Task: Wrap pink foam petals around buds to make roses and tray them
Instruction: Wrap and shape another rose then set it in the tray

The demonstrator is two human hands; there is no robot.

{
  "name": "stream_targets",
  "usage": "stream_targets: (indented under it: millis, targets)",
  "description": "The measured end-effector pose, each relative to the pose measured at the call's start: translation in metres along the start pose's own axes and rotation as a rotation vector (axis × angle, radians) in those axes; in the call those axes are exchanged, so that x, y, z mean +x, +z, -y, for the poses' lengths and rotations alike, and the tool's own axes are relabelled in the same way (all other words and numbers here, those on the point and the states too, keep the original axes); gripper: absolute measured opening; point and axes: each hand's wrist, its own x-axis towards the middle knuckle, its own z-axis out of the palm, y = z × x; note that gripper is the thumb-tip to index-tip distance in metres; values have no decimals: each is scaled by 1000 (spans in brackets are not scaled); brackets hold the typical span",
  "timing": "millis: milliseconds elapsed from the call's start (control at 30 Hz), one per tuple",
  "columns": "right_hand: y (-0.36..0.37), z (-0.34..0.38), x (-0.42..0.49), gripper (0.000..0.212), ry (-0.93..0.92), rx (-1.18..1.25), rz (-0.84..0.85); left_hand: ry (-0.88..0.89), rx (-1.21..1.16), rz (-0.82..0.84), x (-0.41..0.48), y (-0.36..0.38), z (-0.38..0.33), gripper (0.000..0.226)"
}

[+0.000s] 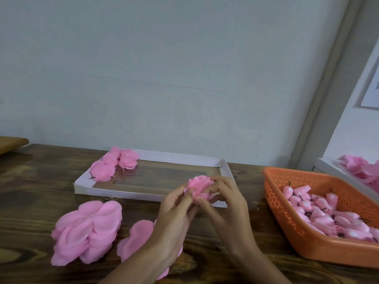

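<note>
A pink foam rose (200,186) is held between both hands above the tray's near edge. My left hand (176,208) grips it from the left and below, and my right hand (223,201) pinches its petals from the right. The shallow white tray (184,156) lies behind, with three finished roses (114,167) in its far-left corner. Two stacks of loose pink petals (88,230) lie on the wooden table at front left; my left forearm partly covers the smaller one (136,238). An orange perforated basket (287,212) at the right holds several pink buds (324,214).
A white box (336,173) with more pink petals sits at the far right edge. A pale wall stands close behind the table. A wooden board (10,143) juts in at the far left. A paper sheet (371,93) hangs on the right wall.
</note>
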Motion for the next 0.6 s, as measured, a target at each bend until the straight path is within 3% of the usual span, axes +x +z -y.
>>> stream_targets:
  millis: [133,333,500,600]
  targets:
    - [1,-4,-1,17,72,-7,-28,-13,124,81,-1,1,-2,29]
    - [5,-6,-3,26,140,138,12,92,514,4,-5,1,-4,30]
    - [6,-7,-5,31,204,235,-14,130,562,-107,-5,2,-5,29]
    - [5,-7,-5,24,234,298,-6,124,521,-140,-6,2,-6,26]
